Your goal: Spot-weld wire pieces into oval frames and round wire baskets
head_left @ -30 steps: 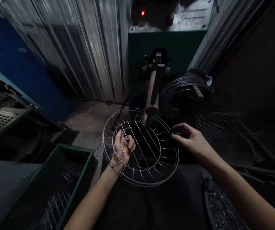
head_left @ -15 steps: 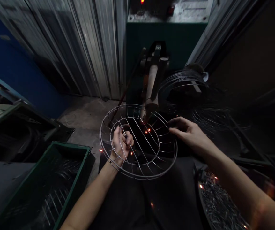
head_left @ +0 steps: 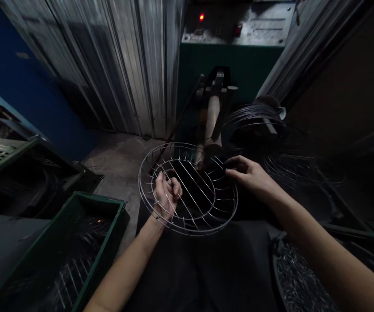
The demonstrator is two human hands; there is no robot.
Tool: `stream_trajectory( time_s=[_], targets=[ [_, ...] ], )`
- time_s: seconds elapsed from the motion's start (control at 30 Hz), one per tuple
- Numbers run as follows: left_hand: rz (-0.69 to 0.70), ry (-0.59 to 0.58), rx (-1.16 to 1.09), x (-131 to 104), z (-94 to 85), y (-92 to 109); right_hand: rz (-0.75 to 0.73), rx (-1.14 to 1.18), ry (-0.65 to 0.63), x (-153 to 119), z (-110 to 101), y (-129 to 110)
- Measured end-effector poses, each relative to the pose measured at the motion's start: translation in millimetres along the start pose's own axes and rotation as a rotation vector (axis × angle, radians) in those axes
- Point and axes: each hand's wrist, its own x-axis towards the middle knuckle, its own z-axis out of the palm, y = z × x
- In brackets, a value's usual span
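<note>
Black cloth (head_left: 203,277) covers the lap, between a green plastic crate (head_left: 104,247) of metal wire pieces on the left and a dark round tub (head_left: 275,268) of short metal bits on the right. Above the cloth, a round silvery wire basket (head_left: 196,235) lies between the hands, which are apart: the right hand (head_left: 250,173) pinches its rim; the left hand (head_left: 167,190) curls beneath its parallel bars, its grip unclear. Beyond are a greyish cylindrical machine arm (head_left: 212,115) and a corrugated metal wall (head_left: 135,65).
</note>
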Motion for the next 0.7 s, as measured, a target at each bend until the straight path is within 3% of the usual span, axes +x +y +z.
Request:
stream_trajectory(
  time_s=[0.4,0.7],
  targets=[
    [0.130,0.015,-0.052,4,-8.6,-10,-0.078,-0.039,0.021,16,7,-2],
    [0.146,0.029,-0.045,10,-9.0,-10,-0.110,-0.024,0.028,30,9,8]
  ],
)
